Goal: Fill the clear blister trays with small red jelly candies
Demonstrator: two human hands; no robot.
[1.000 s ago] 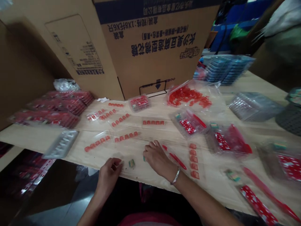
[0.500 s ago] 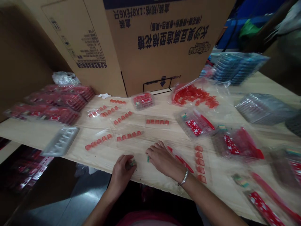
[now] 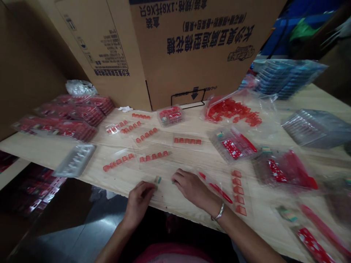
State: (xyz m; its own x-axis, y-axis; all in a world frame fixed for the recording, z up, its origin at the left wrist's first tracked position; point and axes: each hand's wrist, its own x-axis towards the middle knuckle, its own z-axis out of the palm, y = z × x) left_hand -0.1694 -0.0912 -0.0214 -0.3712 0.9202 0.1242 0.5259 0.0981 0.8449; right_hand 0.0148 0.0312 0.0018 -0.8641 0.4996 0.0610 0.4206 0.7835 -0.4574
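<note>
My left hand (image 3: 139,201) is near the table's front edge, thumb and fingertips pinched on a small green piece that mostly hides behind them. Just beyond those fingertips shows a small green-and-white striped block (image 3: 158,179). Across a short gap, my right hand (image 3: 190,186), with a silver bracelet at the wrist, hovers low over the wood with its fingers curled together. A bit of green shows at its fingertips, too small to name. Right of that hand lie red plastic sticks (image 3: 221,193) and a clear strip holding red pieces (image 3: 238,190).
More strips of red pieces (image 3: 153,157) lie across the table (image 3: 115,186). An open bag of red pieces (image 3: 233,111) and a large carton (image 3: 197,65) stand behind. Filled clear packs (image 3: 233,146) are at right, stacked packs (image 3: 68,120) at left, with empty trays (image 3: 75,160).
The striped block now shows beyond my left fingertips; before, my left hand covered most of it. The view has shifted slightly. My right hand stays curled in about the same place.
</note>
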